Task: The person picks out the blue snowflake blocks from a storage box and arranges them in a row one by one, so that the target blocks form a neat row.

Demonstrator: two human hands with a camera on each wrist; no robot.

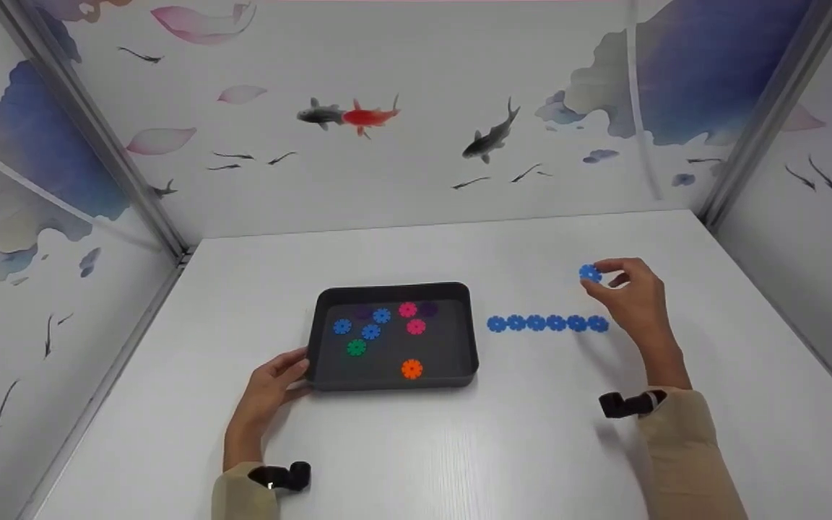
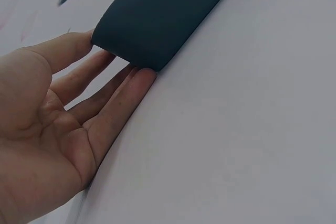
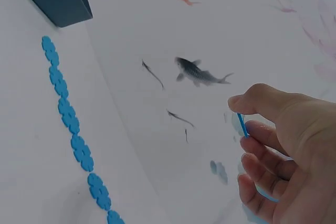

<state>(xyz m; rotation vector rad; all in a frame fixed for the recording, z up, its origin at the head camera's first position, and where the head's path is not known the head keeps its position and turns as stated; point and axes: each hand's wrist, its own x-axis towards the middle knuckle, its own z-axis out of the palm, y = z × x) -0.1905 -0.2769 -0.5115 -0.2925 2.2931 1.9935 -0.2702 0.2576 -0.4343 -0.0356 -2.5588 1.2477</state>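
White tabletop [image 1: 401,455] lies beneath both hands: the right hand [image 1: 634,297] pinches a thin blue disc [image 1: 589,274] between thumb and forefinger, with the row of blue discs [image 1: 556,323] below and left of those fingertips. If that edge-on pinch slackens, the disc could slip; if the left hand [image 1: 266,390], gripping the dark tray [image 1: 387,382] at its near-left corner, pushes rightward, the tray might jolt the row.

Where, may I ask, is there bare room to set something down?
The table is bare between the sleeves, and between tray and back wall. Crowded: tray's left edge, by the left hand; its right, along the blue row.
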